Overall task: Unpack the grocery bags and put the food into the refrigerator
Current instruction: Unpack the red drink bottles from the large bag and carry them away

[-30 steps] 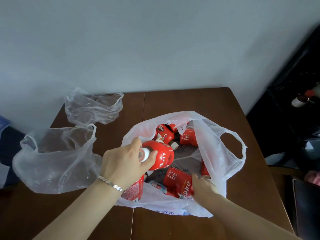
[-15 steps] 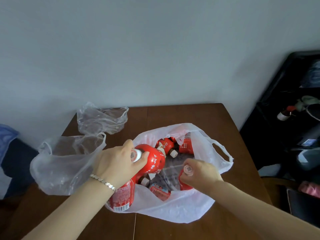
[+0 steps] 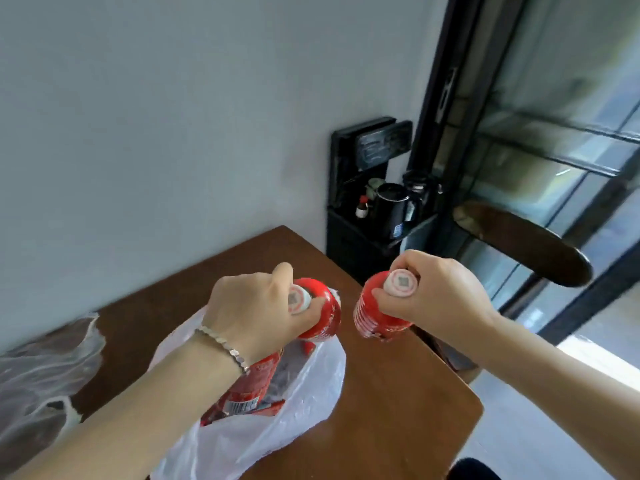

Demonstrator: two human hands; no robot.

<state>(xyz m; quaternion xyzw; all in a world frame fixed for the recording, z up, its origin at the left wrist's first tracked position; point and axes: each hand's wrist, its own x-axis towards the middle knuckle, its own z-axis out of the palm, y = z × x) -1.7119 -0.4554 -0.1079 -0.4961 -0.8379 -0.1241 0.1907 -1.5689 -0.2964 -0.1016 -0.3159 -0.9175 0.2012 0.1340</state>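
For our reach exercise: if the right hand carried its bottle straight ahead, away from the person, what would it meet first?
Probably the black cabinet beyond the table corner; the right hand with its red bottle looks clear until there, though depth is uncertain.

We see two red bottles (image 3: 320, 317) (image 3: 375, 317) with white print and pale caps ringed in red. The grocery bag (image 3: 277, 434) is milky white; the crumpled bag (image 3: 41, 375) beside it is clear. The bench (image 3: 391, 393) is reddish-brown wood, the wall (image 3: 156, 133) pale grey-blue, the bracelet (image 3: 223, 344) silver, and the door frame (image 3: 436, 98) black.
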